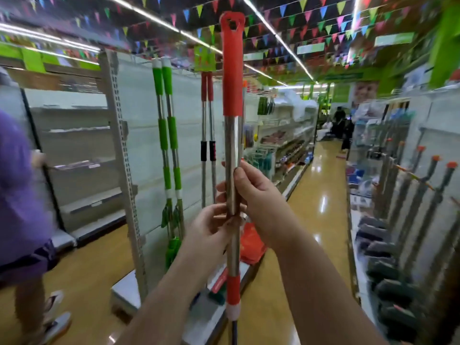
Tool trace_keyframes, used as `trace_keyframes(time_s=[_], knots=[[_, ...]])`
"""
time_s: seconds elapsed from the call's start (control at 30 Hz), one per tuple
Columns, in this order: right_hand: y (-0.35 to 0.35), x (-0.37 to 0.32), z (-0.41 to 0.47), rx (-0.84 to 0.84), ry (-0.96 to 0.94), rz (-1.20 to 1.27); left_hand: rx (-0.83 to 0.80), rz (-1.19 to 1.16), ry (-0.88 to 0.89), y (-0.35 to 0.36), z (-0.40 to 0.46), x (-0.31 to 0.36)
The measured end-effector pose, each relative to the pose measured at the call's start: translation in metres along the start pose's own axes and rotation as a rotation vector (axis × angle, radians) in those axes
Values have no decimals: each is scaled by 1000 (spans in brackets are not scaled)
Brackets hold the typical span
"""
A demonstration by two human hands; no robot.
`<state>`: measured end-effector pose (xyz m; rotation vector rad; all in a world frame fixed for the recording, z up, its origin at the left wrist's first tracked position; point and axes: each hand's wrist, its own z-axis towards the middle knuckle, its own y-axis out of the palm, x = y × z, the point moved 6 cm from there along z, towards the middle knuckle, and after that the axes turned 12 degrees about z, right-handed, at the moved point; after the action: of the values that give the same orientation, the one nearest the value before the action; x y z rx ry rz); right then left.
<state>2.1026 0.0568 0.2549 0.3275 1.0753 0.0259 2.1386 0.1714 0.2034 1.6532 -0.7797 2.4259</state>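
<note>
I hold a long mop handle (pixel 233 135) upright in the middle of the view. It is a shiny steel tube with a red plastic grip at the top and a red collar lower down. My right hand (pixel 251 192) grips the steel tube, thumb across the front. Just below it, my left hand (pixel 211 227) grips the tube where the wider section meets the thinner one. The handle's lower end runs out of the frame at the bottom.
Green-handled mops (pixel 169 145) and red-handled mops (pixel 207 135) hang on the shelf end behind. A person in purple (pixel 20 195) stands at the left. Shelving (pixel 82 150) lines the left, a rack of brushes (pixel 408 220) the right. The aisle floor (pixel 321 195) runs ahead between them.
</note>
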Motion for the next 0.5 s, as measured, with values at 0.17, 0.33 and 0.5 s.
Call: trace_keyframes(time_s=[0.17, 0.33, 0.5], knots=[[-79, 35, 87, 41, 36, -51, -102, -38, 44, 45, 110, -32], [-165, 53, 184, 16, 45, -103, -109, -68, 35, 98, 229, -57], [-225, 55, 284, 90, -45, -65, -103, -77, 4, 135, 342, -67]])
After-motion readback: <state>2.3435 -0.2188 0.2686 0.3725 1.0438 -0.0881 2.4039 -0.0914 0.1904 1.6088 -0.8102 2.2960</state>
